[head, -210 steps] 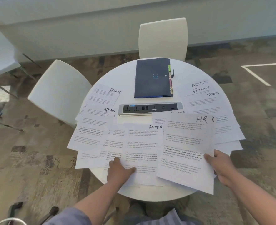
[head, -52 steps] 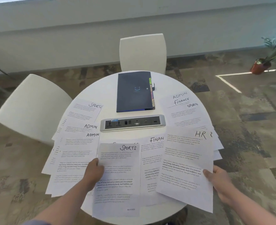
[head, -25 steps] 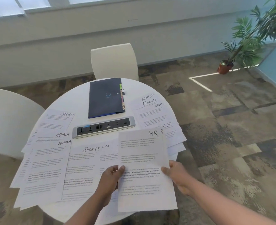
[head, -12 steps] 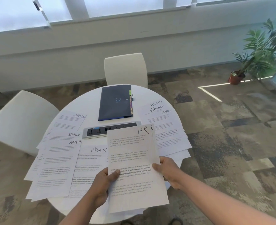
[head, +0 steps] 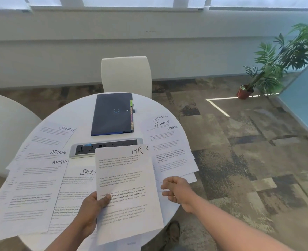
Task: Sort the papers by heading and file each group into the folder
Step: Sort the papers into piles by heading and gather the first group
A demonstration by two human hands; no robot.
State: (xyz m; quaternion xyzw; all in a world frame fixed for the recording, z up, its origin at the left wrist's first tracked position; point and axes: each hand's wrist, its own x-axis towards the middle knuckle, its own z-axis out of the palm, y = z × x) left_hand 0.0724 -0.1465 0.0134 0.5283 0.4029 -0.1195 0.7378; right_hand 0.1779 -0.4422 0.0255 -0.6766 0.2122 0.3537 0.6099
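Patchy brown-and-grey carpet is seen around a round white table [head: 88,113], with one white chair [head: 127,75] at its far side, another white chair [head: 6,131] at the left, and a potted plant [head: 269,69] by the wall at the right. On the far part of the table a dark blue folder [head: 113,115] is laid closed, with coloured tabs along its right edge. Just in front of it a grey socket strip [head: 88,148] is set into the tabletop, its near right part covered by the raised sheets. A sheet headed HR [head: 126,182] is held above the table by the left hand [head: 93,209], whose thumb is pressed onto the page at its left edge while the fingers are hidden beneath; another sheet is seen peeking out behind it. The right hand [head: 176,189] is held just beside the right edge of that sheet, loosely curled with nothing gripped in it. Sheets headed SPORTS [head: 53,136] and ADMIN [head: 39,178] are spread over the left half of the table, overlapping, and another SPORTS sheet [head: 77,189] is partly covered by the HR page. At the right a fanned stack [head: 167,147] headed ADMIN, FINANCE and SPORTS is lying at the table's edge.
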